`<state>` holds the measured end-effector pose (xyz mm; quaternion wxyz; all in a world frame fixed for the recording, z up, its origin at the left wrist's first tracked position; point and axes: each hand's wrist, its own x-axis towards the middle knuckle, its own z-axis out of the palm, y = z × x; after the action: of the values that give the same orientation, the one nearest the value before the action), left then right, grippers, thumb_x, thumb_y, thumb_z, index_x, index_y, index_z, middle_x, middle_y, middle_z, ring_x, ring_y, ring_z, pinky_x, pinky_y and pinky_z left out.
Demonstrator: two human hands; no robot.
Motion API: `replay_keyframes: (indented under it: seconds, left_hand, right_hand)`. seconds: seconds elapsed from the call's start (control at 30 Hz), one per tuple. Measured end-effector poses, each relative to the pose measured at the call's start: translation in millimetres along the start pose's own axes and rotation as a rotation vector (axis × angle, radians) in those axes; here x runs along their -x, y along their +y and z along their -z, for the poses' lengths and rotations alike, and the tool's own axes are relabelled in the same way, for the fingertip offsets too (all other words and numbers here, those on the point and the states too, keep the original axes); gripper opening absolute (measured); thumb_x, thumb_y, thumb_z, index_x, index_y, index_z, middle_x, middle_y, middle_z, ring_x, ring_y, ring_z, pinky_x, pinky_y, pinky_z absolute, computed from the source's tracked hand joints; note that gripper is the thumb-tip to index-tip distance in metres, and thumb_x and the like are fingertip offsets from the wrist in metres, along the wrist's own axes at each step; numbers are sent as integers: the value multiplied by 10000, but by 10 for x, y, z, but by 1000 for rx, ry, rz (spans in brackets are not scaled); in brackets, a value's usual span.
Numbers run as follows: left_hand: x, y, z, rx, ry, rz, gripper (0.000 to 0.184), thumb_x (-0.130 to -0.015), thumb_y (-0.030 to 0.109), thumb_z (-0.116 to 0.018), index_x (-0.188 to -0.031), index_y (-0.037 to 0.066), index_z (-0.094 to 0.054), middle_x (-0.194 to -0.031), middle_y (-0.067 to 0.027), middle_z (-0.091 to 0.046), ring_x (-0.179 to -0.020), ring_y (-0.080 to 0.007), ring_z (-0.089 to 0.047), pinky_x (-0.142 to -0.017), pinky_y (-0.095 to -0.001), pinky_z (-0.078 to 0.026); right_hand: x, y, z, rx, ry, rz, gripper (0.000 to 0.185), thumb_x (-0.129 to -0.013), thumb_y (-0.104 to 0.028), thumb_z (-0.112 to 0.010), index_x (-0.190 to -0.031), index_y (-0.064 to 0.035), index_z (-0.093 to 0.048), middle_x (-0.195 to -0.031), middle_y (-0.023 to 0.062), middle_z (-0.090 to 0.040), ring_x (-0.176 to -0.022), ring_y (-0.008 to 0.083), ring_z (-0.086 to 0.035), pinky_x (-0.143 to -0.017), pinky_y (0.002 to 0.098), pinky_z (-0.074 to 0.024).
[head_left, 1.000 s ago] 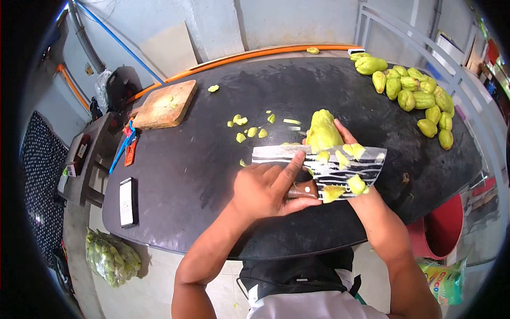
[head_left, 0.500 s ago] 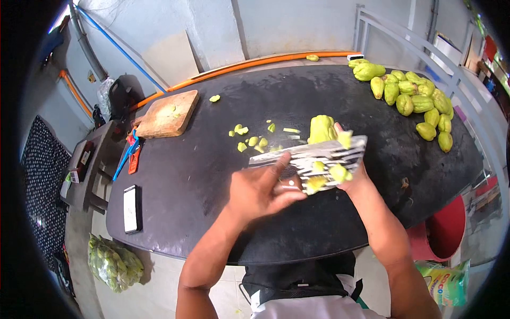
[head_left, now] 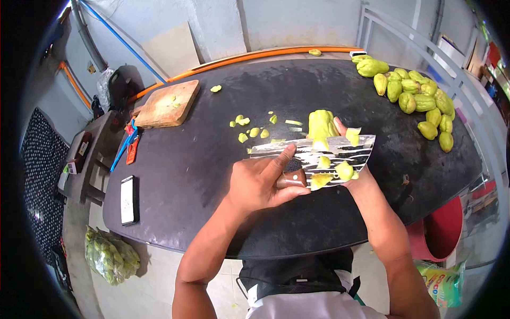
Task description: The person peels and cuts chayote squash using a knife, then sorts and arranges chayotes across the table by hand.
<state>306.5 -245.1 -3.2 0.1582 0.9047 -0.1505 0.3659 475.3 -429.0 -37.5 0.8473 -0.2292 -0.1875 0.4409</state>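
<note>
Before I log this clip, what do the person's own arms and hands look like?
The left hand and right hand, the latter partly hidden, wear no gloves; both forearms show no sleeves, watch or band. A pale top is worn.

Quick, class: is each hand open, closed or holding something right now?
Left hand: closed, holding the knife.
Right hand: holding a chayote, partly hidden behind the knife.

Left hand [head_left: 257, 183] grips cleaver [head_left: 307, 157] (green pieces [head_left: 344, 170] clinging); right hand [head_left: 361, 179] holds chayote [head_left: 321, 123].
</note>
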Motion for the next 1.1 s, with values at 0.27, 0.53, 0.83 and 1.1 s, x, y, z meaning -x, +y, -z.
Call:
replay_keyframes:
  seconds: [0.27, 0.53, 0.83, 1.1]
  left_hand:
    - [5, -200, 61, -68, 7, 150, 765, -799, 496, -861, -1313, -41, -680, -850, -152, -750, -755, -278, -772, -719, -351, -606]
    - [63, -312, 84, 49, -71, 441, 620, -897, 378, -832, -1302, -65, -677, -901, -143, -778, -858, -139, -753, -806, -312, -589]
    - [-15, -8, -22, 30, -31, 83, 837, -785, 572, -828, -1379, 12, -643, -854, -143, -749, -743, -337, -754, -663, -392, -602]
    - [-10, -308, -28, -86, -76, 381, 678, -874, 459, -818, -1344, -6, -668, -918, -143, -767, -840, -298, -779, -768, -353, -597]
  right_hand:
    - [62, 78, -179, 134, 200, 51, 495, -1053, -420, -538, -1367, -41, -591, -1212, 154, -713, -1058, 284, -730, -913, 444, -620]
    - [8, -4, -117, 191, 221, 34, 505, -1085, -476, -471, -1318, -55, -624, -1098, 151, -737, -947, 292, -746, -877, 446, -619]
    - [20, 16, -40, 98, 132, -15, 474, -1061, -469, -565, -1312, -72, -628, -1166, 88, -703, -1061, 201, -701, -930, 405, -589]
    - [-26, 6, -128, 159, 200, 20, 482, -1075, -442, -488, -1320, -54, -634, -1171, 132, -729, -1003, 277, -731, -852, 427, -623]
